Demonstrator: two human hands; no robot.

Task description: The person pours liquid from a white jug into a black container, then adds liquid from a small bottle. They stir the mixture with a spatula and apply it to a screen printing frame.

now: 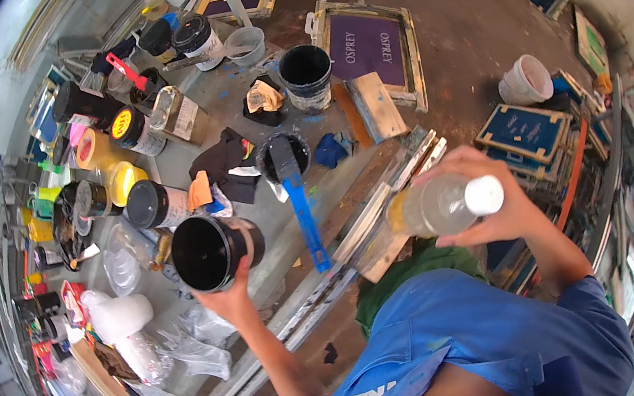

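Two bare hands each grasp a container; the left hand (232,298) cups the side of a smooth black open-mouthed tub (197,254), a squat cylinder, held over the worktable (285,244); the right hand (519,207), fingers curled, grips a translucent rounded bottle (431,209) with a white cap (485,194), yellowish toward its base, by the table's near edge; the bottle's long axis runs roughly sideways, cap to the right; the tub's round mouth faces up and leftward; beyond, on the grey, paint-flecked tabletop, a long blue spatula (305,216) leans out of a pot, near a paint-streaked black bucket (312,97); farther off, a wood-framed purple screen (365,29) and a whitish bucket (526,80) show against stained brown flooring (438,21).
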